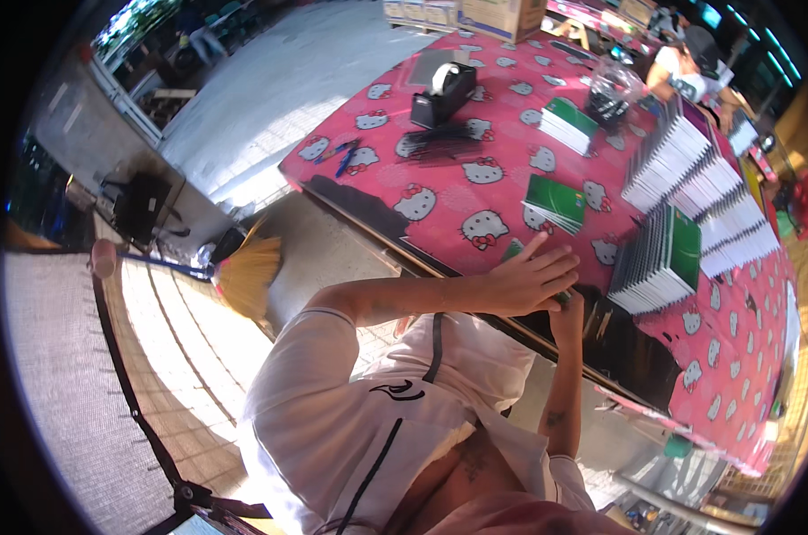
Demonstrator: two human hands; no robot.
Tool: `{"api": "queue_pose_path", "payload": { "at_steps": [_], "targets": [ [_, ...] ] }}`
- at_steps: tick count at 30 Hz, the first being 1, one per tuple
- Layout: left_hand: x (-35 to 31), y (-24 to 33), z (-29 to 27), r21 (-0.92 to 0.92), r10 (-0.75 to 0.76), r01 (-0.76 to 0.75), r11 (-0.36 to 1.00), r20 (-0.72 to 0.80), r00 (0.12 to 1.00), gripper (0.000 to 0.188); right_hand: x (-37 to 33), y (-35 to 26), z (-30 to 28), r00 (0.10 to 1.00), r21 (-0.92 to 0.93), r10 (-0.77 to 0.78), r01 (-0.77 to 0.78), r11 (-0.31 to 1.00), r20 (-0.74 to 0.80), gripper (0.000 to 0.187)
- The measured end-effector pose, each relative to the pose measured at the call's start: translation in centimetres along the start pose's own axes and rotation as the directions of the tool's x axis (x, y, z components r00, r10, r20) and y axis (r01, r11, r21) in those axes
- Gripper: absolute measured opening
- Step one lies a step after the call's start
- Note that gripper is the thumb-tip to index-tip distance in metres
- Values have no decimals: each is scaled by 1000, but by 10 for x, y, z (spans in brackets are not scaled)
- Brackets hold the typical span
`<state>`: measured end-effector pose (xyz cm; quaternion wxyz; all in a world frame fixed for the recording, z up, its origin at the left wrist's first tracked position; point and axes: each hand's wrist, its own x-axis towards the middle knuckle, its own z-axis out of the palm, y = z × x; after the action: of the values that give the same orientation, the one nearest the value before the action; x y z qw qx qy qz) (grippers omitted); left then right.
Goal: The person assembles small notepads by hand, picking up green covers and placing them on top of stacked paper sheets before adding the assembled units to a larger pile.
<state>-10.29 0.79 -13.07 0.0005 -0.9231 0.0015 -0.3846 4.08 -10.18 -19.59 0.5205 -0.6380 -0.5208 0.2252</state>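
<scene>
Green notebook (512, 249) at the near edge of the surface (441, 203)
Left hand (538, 275) spreads over it; right hand (568, 314), half-hidden: grip unclear.

Green notebook (512, 249), mostly hidden, at table (640, 352) edge

Taking the small pile of green notebooks (554, 203) as the dial's centre, a pink cover (417, 203) patterned with white cartoon cat faces is spreading over the table (631, 352), whose dark surface is showing at nine and five o'clock. Pens (345, 159) are lying past nine, thin black strips (444, 145) at ten, and a black tape dispenser (444, 96) is standing between ten and eleven. A green-topped stack (567, 127) is sitting at twelve, a clear plastic bag (612, 87) at one, tall notebook stacks (679, 153) toward two and three, and a spiral-bound green stack (658, 263) at four.
</scene>
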Motion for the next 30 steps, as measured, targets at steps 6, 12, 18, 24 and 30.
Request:
{"api": "queue_pose_path", "payload": {
  "at_steps": [6,12,18,24,30],
  "targets": [
    [-2,-16,2,-113,-102,119,986,150,983,33,2,-29,-1,997,-101,48,-54,993,-59,34],
    [1,-18,0,-241,-119,152,958,149,982,19,-16,-49,-19,981,-46,-16,7,999,-192,37],
    [6,-16,3,-210,-104,141,967,177,979,14,-18,-36,-35,987,241,122,-93,966,-109,28],
    [8,-15,4,-229,-95,129,965,152,984,14,-1,-44,-58,988,97,141,-146,984,58,11],
    [11,-1,-6,-220,-109,160,962,229,967,16,4,-43,-44,983,-207,-69,33,978,-169,8]
  ]
}}
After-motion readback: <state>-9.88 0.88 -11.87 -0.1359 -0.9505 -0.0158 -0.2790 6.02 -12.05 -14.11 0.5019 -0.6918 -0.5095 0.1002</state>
